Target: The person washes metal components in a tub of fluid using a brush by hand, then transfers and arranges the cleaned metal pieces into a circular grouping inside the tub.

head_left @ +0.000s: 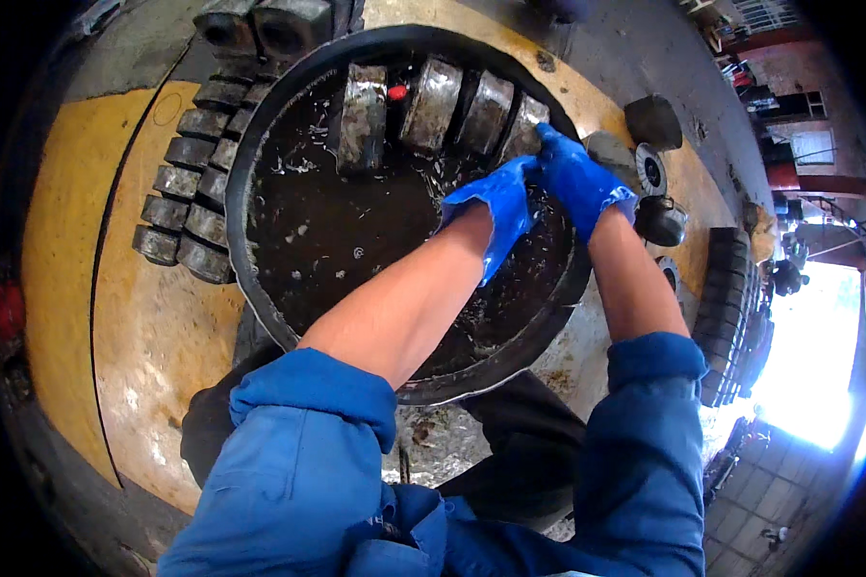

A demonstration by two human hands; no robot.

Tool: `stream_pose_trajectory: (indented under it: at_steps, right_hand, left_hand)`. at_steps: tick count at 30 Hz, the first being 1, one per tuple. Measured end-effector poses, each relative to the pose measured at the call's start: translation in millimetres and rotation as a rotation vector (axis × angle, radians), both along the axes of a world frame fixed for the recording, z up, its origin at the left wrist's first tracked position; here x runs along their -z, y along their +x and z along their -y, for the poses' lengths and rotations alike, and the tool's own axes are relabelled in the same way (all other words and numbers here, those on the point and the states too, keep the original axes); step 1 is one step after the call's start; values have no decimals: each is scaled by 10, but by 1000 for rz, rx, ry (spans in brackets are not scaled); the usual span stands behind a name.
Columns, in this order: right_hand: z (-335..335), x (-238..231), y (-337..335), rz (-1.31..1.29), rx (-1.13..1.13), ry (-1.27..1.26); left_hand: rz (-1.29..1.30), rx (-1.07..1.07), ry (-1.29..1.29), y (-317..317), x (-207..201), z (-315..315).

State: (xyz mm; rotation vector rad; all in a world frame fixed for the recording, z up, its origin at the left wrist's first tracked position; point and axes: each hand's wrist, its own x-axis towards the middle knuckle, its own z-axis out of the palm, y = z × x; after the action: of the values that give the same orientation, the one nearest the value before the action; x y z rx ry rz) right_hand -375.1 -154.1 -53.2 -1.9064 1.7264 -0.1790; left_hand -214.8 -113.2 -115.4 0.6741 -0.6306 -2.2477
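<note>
A round dark tub [250, 279] of murky liquid stands before me, with several thick, worn metal blocks along its far inner side. Both hands wear blue rubber gloves. My right hand [575, 171] is closed at the near end of the rightmost metal block [523, 131], its fingers along the block's right edge. Close against it, my left hand [503, 196] reaches to the block's lower end; its fingers are mostly hidden. Farther left stand other metal blocks [362, 120] [433, 106] [486, 113]. A small red object [396, 93] shows between two of them.
Left of the tub, similar metal blocks [178, 181] stand in rows on the yellow-and-grey floor [154, 365]. To the right are a dark cylindrical part [653, 122], a toothed ring [650, 171], a metal pot-like part [662, 221] and a large ribbed black piece [725, 313].
</note>
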Motion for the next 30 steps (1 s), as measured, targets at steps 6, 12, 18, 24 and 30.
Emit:
stream_pose_trajectory:
  at_steps: [6, 12, 18, 24, 30]
  right_hand:
    - [-570, -272, 468, 566, 559, 51]
    - [-1429, -231, 1324, 191, 262, -131]
    - [-2252, -363, 2175, 89, -12, -214]
    - [-2648, -252, 2644, 99, -198, -341]
    - [-2700, -362, 2774, 6, -203, -459]
  left_hand:
    - [2, 252, -169, 901, -996, -186]
    - [88, 195, -328, 2644, -1293, -113]
    - [190, -423, 373, 4674, -1244, -42]
    - [310, -960, 651, 6287, 466, -800]
    - [1038, -420, 252, 5774, 959, -1382]
